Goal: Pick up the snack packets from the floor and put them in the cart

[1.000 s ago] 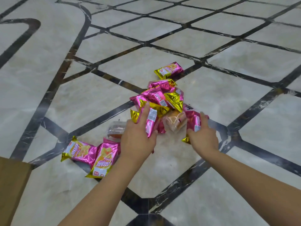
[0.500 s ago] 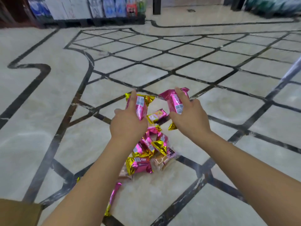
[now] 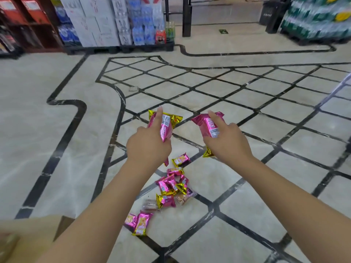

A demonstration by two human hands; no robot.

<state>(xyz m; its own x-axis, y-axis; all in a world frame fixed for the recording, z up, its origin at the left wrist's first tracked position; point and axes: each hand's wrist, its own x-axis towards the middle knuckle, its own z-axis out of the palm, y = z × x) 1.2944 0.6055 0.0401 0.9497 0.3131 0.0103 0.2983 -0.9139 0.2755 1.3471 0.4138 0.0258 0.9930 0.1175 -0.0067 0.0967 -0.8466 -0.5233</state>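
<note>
My left hand (image 3: 149, 145) grips a pink and gold snack packet (image 3: 167, 123), held up well above the floor, index finger lying along it. My right hand (image 3: 226, 143) grips another pink packet (image 3: 208, 126) the same way, its gold end sticking out below the palm. Below both hands, several pink and gold packets (image 3: 171, 186) lie in a loose heap on the marble floor. Two more packets (image 3: 139, 223) lie side by side nearer to me. A thin metal bar (image 3: 336, 90) at the right edge may be part of the cart; the cart's basket is out of view.
A brown cardboard box (image 3: 28, 238) sits at the bottom left corner. Stacked bottled-water packs and white cartons (image 3: 114, 21) line the far wall, with a red shelf (image 3: 28, 23) at the left and a green drinks display (image 3: 319, 18) at the far right. Open marble floor surrounds the heap.
Both hands have lifted off the heap, each carrying one packet upward. The view has risen from the floor to show the shop's far wall.
</note>
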